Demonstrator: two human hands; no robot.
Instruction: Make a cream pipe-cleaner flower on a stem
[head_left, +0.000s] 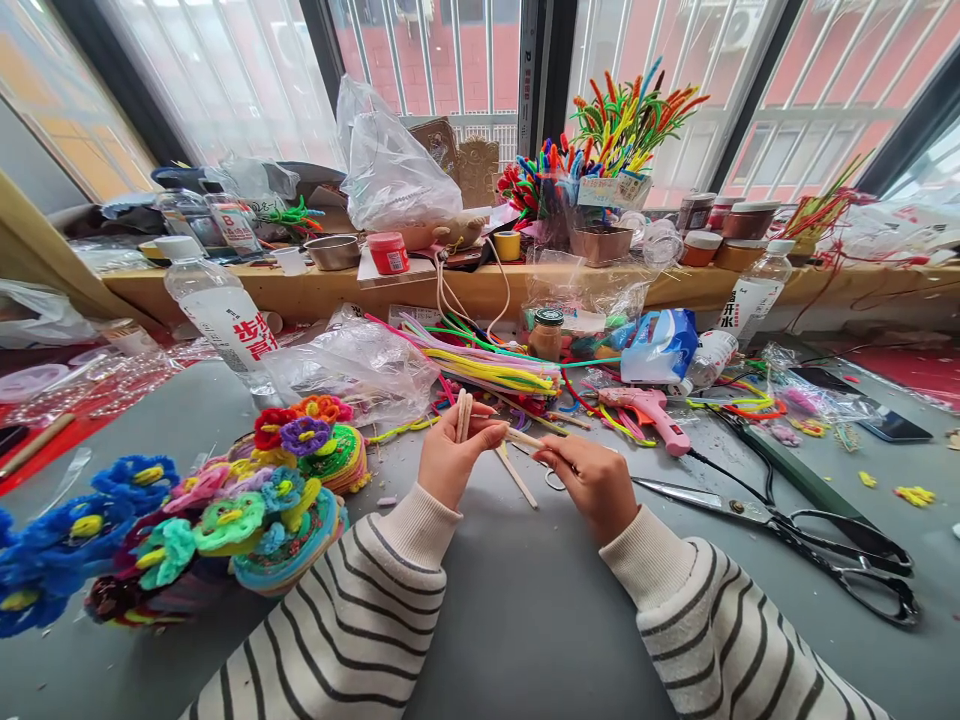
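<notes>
Near the centre of the frame, just above the grey bench (525,610), the left hand (448,458) is clenched around a small bunch of wooden sticks (463,415) that stand upright out of the fist. The right hand (594,482), close beside it, appears to pinch the end of a further stick (523,437) between thumb and forefinger, though its fingers partly hide the grip. A loose stick (517,478) lies flat on the bench between the two hands.

The sticks look light, thin and stiff. They would likely snap if bent, and are best held by their flat faces near one end.

To the right lie a pink glue gun (649,408) and black scissors (750,512). At lower left is a heap of pipe-cleaner flowers (247,520).
</notes>
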